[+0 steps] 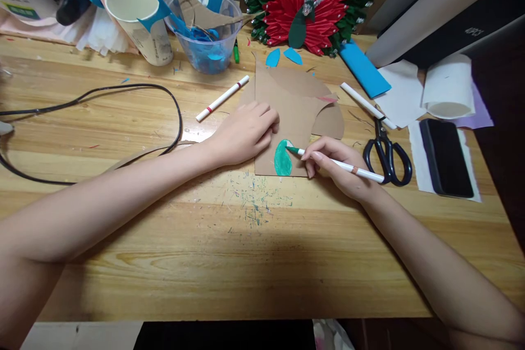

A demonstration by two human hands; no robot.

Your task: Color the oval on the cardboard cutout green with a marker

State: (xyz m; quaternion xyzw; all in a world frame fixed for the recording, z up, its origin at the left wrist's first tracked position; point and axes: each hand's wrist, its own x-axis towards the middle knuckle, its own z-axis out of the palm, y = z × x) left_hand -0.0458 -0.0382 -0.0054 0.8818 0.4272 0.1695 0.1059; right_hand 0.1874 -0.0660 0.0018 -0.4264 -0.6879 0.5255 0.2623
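Between the fingertips of my right hand point(334, 167) is a white marker point(346, 167) with a green tip. Its tip touches the top of an oval paper piece point(283, 159), green except for a pale patch at its upper right. That oval lies near the front edge of a brown cardboard sheet point(287, 93). My left hand point(249, 132) rests on the cardboard's left part, its fingers curled; whether anything is under them is hidden. Two blue paper leaf shapes point(273, 57) lie at the cardboard's back edge.
Black scissors point(385, 156) and a phone point(446, 157) lie right of my right hand. A capped marker point(222, 98) and a looped black cable point(178, 115) are at left. Behind stand a paper cup point(153, 38), a plastic tub point(209, 46) and a red-green flower decoration point(283, 0).
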